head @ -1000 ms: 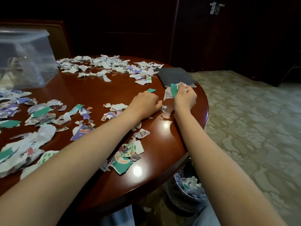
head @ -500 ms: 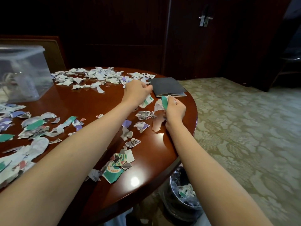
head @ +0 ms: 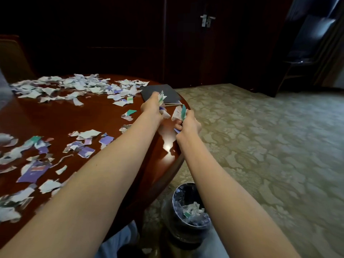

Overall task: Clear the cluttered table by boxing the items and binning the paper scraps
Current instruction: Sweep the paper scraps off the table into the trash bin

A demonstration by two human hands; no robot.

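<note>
The left hand [head: 151,106] is curled round a bunch of torn white, green and purple paper scraps [head: 161,96], fingers clamped on it, above the far right part of the round glossy red-brown wooden desk [head: 55,116]. The right hand [head: 189,125], just beside it at the desk's rim, grips a second bunch of scraps [head: 179,112] with a green strip standing up out of it, fingers closed tight.

The round dark bin with a plastic liner [head: 173,196] stands on the patterned pale carpet [head: 260,146], below the desk's edge and back toward the person from both hands, right under the right forearm. It already holds some scraps, so the drop is down and toward the body.

The right hand is the nearer one and probably needs only to pull back off the rim. The left hand has the desk's edge between it and the bin and must cross that first. Bits sticking out of either fist could slip onto the carpet on the way.

A flat dark grey folder [head: 158,91] lies just beyond the left hand. Many more scraps cover the desk: a thick band along the far side [head: 78,86] and a scatter on the near left [head: 33,170].
</note>
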